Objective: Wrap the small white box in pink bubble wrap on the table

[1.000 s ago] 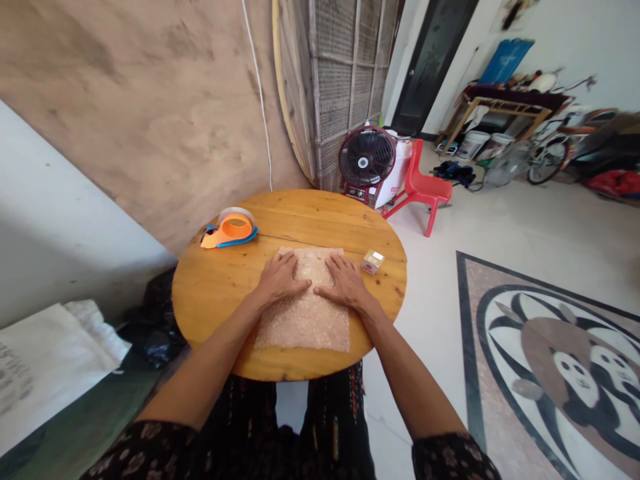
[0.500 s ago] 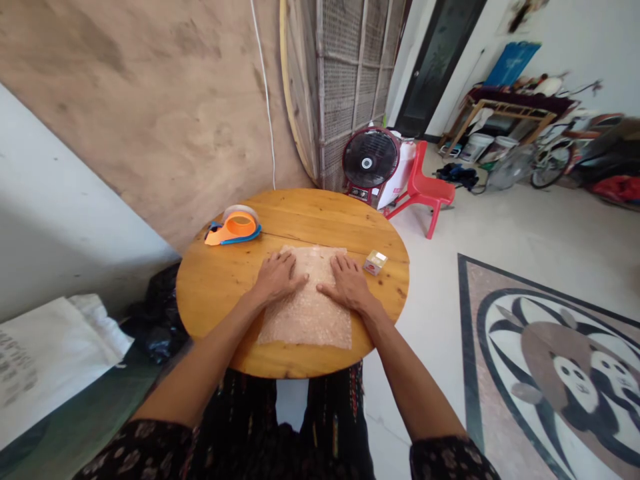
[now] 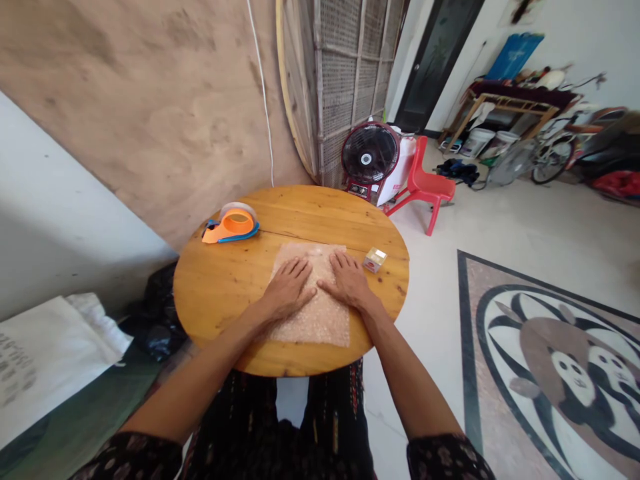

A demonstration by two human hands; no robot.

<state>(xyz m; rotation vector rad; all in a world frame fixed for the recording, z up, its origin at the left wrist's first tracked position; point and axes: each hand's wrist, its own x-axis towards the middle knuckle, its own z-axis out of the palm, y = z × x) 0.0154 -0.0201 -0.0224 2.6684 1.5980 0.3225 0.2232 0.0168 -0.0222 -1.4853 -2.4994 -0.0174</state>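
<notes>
A sheet of clear bubble wrap (image 3: 313,323) lies flat on the round wooden table (image 3: 215,293). My left hand (image 3: 290,287) rests palm down on its left part, fingers stretched out. On the right part lies my right hand (image 3: 347,279), also flat with the fingers extended. Neither hand grips anything. Just right of my right hand sits a small box (image 3: 375,260) with a pale top. Toward the table's back left stands an orange and blue tape dispenser (image 3: 233,225) with a roll of tape in it, apart from both hands.
Behind the table stand a dark red fan (image 3: 367,157) and a red plastic chair (image 3: 425,180). A white sack (image 3: 60,353) lies at the left, beside a black plastic bag (image 3: 157,327). A bicycle (image 3: 553,157) is at the far right. A panda floor design (image 3: 565,373) shows at the right.
My left hand has slid inward and slightly down across the bubble wrap, toward the middle. My right hand stays in nearly the same place.
</notes>
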